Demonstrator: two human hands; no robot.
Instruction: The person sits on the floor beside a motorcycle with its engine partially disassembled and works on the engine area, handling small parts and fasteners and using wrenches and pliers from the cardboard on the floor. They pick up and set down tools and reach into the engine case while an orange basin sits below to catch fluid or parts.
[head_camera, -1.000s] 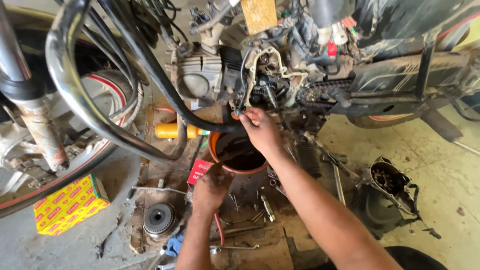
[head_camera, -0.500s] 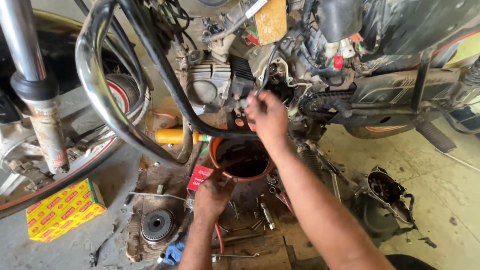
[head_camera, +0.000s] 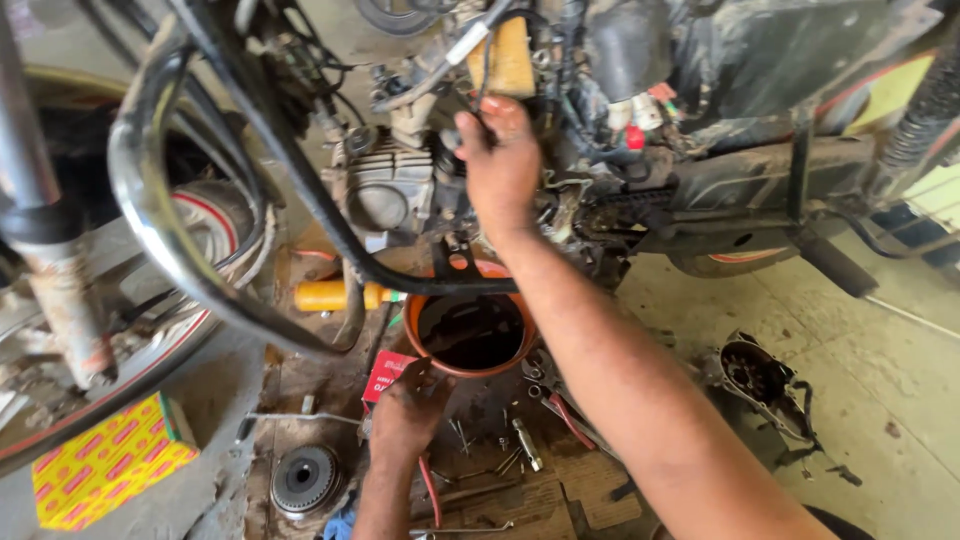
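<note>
My right hand (head_camera: 500, 165) reaches up to the top of the motorcycle engine (head_camera: 385, 190). Its fingers are pinched on a black cable (head_camera: 487, 75) beside the cylinder head. My left hand (head_camera: 405, 412) is low on the ground at the near-left rim of an orange bowl (head_camera: 472, 368) filled with dark oil. That hand lies against a small red packet (head_camera: 383, 372). Whether it grips the bowl or only rests there is unclear. The bowl stands directly under the engine.
A chrome guard bar (head_camera: 165, 255) and black hoses curve in front of the engine. The front wheel (head_camera: 190, 215) is at the left. A round clutch part (head_camera: 307, 478), a yellow-red box (head_camera: 105, 462), a yellow cylinder (head_camera: 335, 295), loose bolts and tools (head_camera: 525, 445) and an engine cover (head_camera: 755, 375) lie on the floor.
My right hand has risen from the lower side of the engine to the cable near its top. My left hand has stayed by the bowl. The view has shifted closer.
</note>
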